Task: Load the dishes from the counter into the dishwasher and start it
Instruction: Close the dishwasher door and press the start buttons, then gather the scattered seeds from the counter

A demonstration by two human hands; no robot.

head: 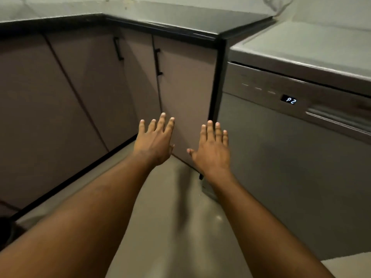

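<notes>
Dishwasher (281, 157) stands at the right of the corner, tucked under a pale worktop (313, 47), its door shut and upright with the front facing out toward the person and the floor (170, 217). The control strip runs lengthwise along the top of the door, and the long bar handle (339, 119) lies parallel beneath it, both slanting down toward the right edge of the view, where they are cut off. One small lit display (289, 100) on the strip reads P2. To the left of it I count three faint dashes, too blurred to read as buttons or labels. Whatever is in the racks is hidden behind the shut door, and the machine's right side and lower edge run out of sight. The person holds two bare arms forward over the floor. The left hand (154, 144) and the right hand (212, 153) are side by side but apart, backs up, fingers straight and fanned, holding nothing and touching nothing that I can see. Both float in front of the cabinet door (186, 97) just left of the dishwasher, the right one nearer the machine. The brown cabinets wrap round the corner under a dark counter (180, 29), seen nearly edge-on, so little of its top shows. Two black handles show on them, one (118, 49) on the left run and one (158, 62) beside the corner seam. Something dark (6, 227) sits at the lower left edge, cropped and too dim to name.
</notes>
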